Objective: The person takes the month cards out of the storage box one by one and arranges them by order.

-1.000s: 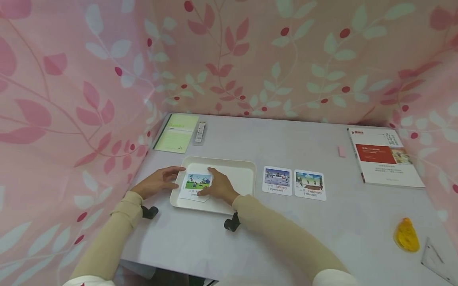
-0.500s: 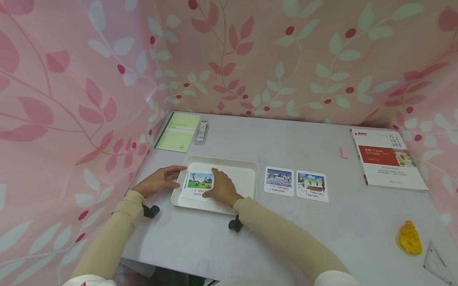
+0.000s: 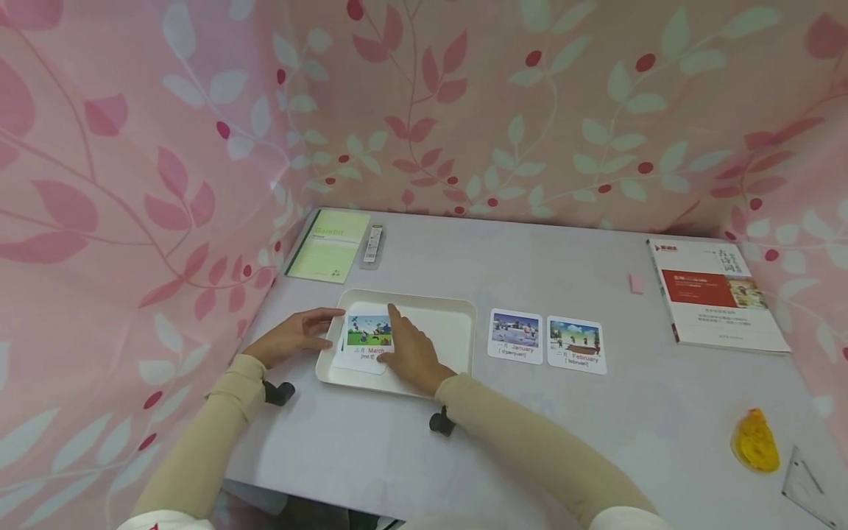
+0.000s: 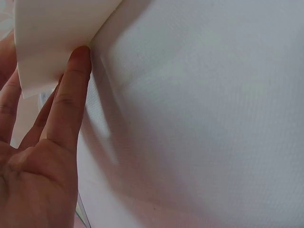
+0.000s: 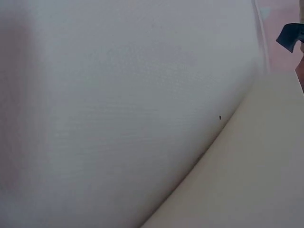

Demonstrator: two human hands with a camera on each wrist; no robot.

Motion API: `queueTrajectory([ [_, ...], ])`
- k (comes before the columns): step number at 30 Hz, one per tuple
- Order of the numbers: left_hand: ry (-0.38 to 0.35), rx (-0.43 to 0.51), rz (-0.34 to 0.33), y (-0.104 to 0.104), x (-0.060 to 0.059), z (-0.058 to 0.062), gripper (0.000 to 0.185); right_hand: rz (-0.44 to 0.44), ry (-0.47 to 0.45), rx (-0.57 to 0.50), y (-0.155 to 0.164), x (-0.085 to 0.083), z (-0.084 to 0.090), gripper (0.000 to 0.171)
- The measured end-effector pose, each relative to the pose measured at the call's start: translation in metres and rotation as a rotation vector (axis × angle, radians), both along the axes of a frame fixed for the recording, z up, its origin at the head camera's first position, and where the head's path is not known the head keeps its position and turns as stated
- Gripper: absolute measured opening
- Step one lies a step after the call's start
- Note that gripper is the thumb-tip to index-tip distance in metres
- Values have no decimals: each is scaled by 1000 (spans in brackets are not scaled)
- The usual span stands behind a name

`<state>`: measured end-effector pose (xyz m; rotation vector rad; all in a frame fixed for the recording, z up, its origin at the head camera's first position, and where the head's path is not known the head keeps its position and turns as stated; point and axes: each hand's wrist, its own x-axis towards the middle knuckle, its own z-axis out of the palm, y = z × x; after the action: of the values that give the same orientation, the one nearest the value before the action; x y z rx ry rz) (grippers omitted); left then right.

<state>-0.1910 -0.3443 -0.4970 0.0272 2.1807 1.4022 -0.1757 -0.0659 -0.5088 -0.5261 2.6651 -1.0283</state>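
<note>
A white tray (image 3: 457,324) lies on the pale table, with a "March" picture card (image 3: 366,333) on a small stack at its left end. My right hand (image 3: 397,340) rests on that card's right side, index finger stretched along the edge and thumb by the printed word. My left hand (image 3: 311,330) lies flat on the table, its straight fingers (image 4: 71,95) against the tray's left rim (image 4: 52,38). To the right of the tray, the "January" card (image 3: 515,335) and the "February" card (image 3: 575,344) lie side by side. The right wrist view shows only table and tray rim (image 5: 247,180).
A green notebook (image 3: 327,254) and a slim pen case (image 3: 374,244) lie at the back left. A pink eraser (image 3: 636,283) and a book (image 3: 718,294) are at the back right. A yellow tape dispenser (image 3: 754,440) and a clear set square (image 3: 815,482) sit front right. Pink curtains enclose the table.
My right hand has slid slightly right on the card, uncovering more of the word March, and its index finger now stretches along the card's edge. My left hand has stayed put.
</note>
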Motion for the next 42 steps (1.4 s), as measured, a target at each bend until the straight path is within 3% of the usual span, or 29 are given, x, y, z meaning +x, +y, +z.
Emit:
queueTrajectory([
  [7, 6, -1, 5, 1, 0, 0, 72, -7, -133, -138, 16, -12, 7, 107],
  [13, 1, -3, 14, 1, 3, -1, 72, -8, -187, -186, 58, -25, 13, 106],
  [18, -3, -11, 11, 3, 1, -3, 72, -35, -218, -222, 129, -34, 17, 107],
  [23, 3, -33, 10, 3, 0, -5, 72, -74, -240, -194, 229, -37, 18, 107],
  [29, 16, -27, 3, 1, 2, -6, 72, -167, -273, -60, 361, -16, 12, 107],
  [33, 23, -32, 1, 2, 4, -3, 71, -229, -313, 55, 429, -2, 8, 113],
  [37, 32, -37, -9, 4, 6, 0, 72, -241, -319, 138, 465, 4, 6, 117],
  [42, 15, -23, -2, 5, 4, -1, 72, -218, -308, 144, 471, 5, 3, 117],
])
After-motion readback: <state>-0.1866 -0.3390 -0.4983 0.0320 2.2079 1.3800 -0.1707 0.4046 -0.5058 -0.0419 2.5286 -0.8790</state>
